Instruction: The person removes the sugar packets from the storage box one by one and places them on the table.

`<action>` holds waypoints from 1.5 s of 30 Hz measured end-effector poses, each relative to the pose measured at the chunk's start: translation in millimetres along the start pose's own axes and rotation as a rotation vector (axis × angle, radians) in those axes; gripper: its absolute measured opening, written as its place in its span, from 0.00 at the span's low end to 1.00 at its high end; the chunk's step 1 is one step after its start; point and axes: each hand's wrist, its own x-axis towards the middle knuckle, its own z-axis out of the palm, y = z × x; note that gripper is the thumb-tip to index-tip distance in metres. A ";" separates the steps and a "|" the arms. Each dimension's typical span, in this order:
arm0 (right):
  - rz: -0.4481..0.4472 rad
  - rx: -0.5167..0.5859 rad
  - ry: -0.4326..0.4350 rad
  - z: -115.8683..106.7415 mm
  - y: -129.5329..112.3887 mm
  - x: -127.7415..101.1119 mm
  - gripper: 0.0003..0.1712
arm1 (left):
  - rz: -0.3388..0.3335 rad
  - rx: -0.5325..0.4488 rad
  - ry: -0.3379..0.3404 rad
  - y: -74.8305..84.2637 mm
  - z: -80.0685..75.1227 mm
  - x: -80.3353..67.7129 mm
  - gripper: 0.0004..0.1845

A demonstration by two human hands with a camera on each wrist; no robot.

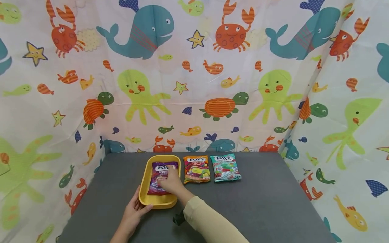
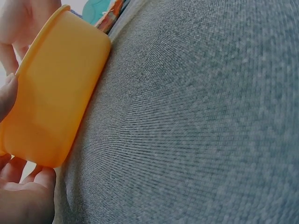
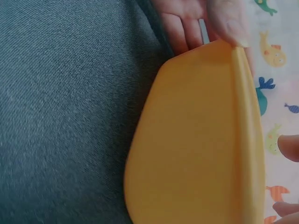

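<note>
Right hand (image 1: 171, 182) lies with relaxed fingers on the purple candy bag (image 1: 160, 178), already inside the yellow plastic tray (image 1: 144, 185); left hand (image 1: 132, 211) grips the tray's corner. Orange bag (image 1: 197, 168) and green bag (image 1: 225, 167) wait beside on the grey table (image 1: 267, 202).

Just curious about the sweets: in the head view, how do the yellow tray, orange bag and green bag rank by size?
1. Yellow tray, clearly largest.
2. Orange bag and green bag: they look alike, so no ranking.

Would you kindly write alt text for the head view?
A right hand rests on a purple candy bag in a yellow tray that the left hand holds. Two more candy bags lie beside it on a grey table.
</note>
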 end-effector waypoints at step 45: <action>0.110 0.118 -0.060 -3.3 4.3 7.3 0.36 | -0.017 -0.003 0.024 0.3 1.4 1.0 0.54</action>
